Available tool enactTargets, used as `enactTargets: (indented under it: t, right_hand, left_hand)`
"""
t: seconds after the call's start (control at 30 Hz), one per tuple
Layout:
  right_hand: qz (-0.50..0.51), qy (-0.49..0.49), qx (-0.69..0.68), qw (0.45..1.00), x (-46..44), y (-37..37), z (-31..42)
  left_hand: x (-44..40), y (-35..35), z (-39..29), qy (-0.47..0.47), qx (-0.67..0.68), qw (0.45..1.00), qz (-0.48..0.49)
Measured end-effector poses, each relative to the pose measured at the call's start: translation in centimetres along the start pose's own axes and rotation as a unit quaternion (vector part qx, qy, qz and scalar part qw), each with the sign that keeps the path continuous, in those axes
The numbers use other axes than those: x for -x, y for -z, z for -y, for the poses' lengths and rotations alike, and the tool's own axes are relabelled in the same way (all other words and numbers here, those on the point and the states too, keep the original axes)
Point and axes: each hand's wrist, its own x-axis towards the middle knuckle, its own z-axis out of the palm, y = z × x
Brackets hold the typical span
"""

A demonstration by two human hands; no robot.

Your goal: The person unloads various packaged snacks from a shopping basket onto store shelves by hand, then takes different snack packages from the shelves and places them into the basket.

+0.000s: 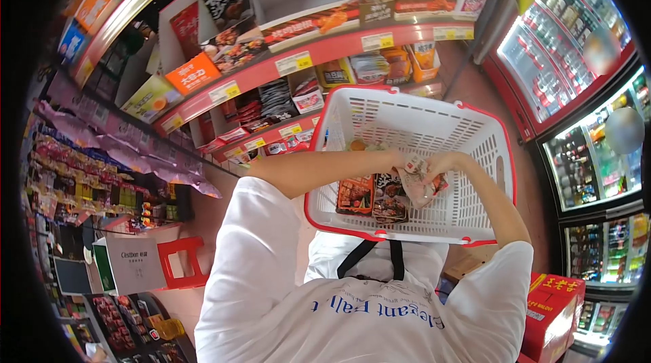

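Observation:
Both my arms reach into a white plastic shopping basket with a red rim, in front of my body. My left hand and my right hand meet over its inside, with the fingers closed around a crinkled, partly clear snack packet. Part of the fingers is hidden by the packet and by the angle. Beside the packet on the basket floor lie a dark packet with food pictures and an orange-and-black packet. Farther back, partly behind my left forearm, is a small yellowish-green packet.
Ahead, a shelf with a red edge and price tags holds boxed snacks. Lit drink coolers line the right side. Hanging snack bags fill the left. A red box stands at lower right, a red plastic stool at lower left.

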Motion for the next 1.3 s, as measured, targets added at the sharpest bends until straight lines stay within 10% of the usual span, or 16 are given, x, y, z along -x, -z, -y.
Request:
enactTargets:
  t: [0.03, 0.07, 0.23, 0.4, 0.53, 0.67, 0.9, 1.0, 1.3]
  right_hand:
    - [0.021, -0.007, -0.028, 0.999, 0.9, 0.3, 0.7]
    - [0.020, -0.006, -0.022, 1.000, 2.1, 0.8, 1.4]
    - [-0.117, 0.283, -0.012, 0.952, 7.2, 2.0, 6.2]
    - [-0.213, 0.212, 0.023, 0.954, 15.4, 0.0, 17.5]
    - [-0.297, 0.194, 0.045, 0.934, 18.1, -1.5, 25.2]
    - [-0.493, 0.436, 0.266, 0.704, 15.8, 0.7, 30.0]
    - [-0.695, 0.484, 0.409, 0.340, 13.2, 1.8, 37.9]
    - [-0.704, 0.498, 0.410, 0.297, 12.3, 3.1, 39.2]
    - [-0.663, 0.451, 0.341, 0.491, 7.3, 6.6, 38.2]
  left_hand:
    - [-0.2, 0.0, -1.0, 0.140, 0.393, 0.903, -0.104]
    - [0.3, 0.6, -2.1, 0.247, 0.710, 0.631, -0.191]
    - [8.8, 8.8, -6.5, 0.156, 0.729, 0.629, -0.221]
    - [16.4, 13.9, -8.9, 0.055, 0.660, 0.661, -0.353]
    - [21.7, 17.1, -8.0, 0.085, 0.322, 0.773, -0.540]
    - [25.8, 20.1, -7.0, 0.089, 0.109, 0.677, -0.722]
    - [30.9, 23.5, -5.8, 0.110, -0.047, 0.573, -0.811]
    - [32.2, 24.5, -4.0, 0.125, -0.074, 0.578, -0.803]
    - [33.2, 26.9, 0.8, 0.287, -0.132, 0.689, -0.652]
